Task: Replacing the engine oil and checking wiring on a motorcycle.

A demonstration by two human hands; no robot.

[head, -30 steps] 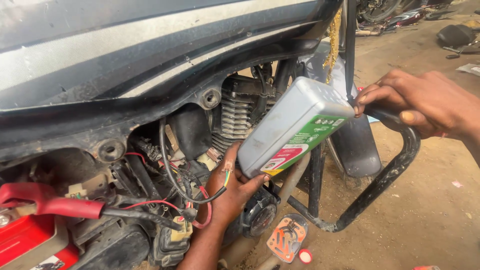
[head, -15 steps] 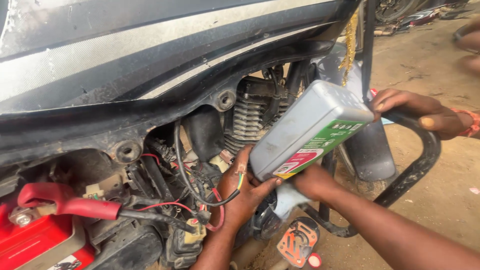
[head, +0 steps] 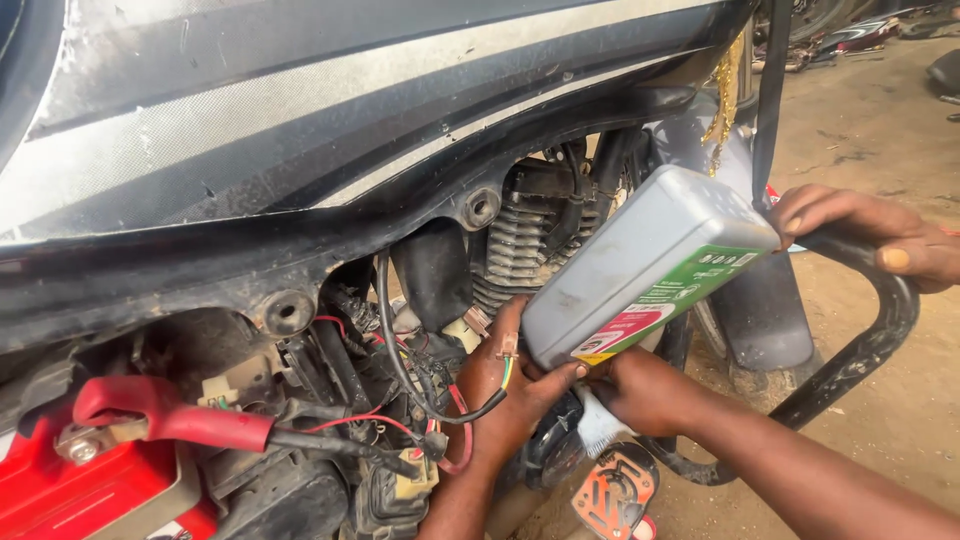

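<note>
A grey plastic oil bottle [head: 640,265] with a green and red label is tilted, its neck pointing down beside a motorcycle engine [head: 515,250]. My left hand [head: 505,405] comes up from below and holds the bottle's lower end, with the thumb on the label corner. My right hand [head: 645,390] reaches in from the lower right and grips the bottle's white neck [head: 600,425]. Another person's hand [head: 865,235] rests on the raised base of the bottle at the right.
The motorcycle's dark body panel [head: 350,130] hangs over the engine. A red battery [head: 60,495] with a red terminal cover [head: 170,415] and loose wires [head: 400,360] sits at the lower left. A black tubular guard [head: 890,330] curves at the right over dirt ground [head: 870,120].
My right arm has come in from the lower right and closed on the bottle's neck. The bottle stays tilted, and the other person's hand keeps its hold on the base.
</note>
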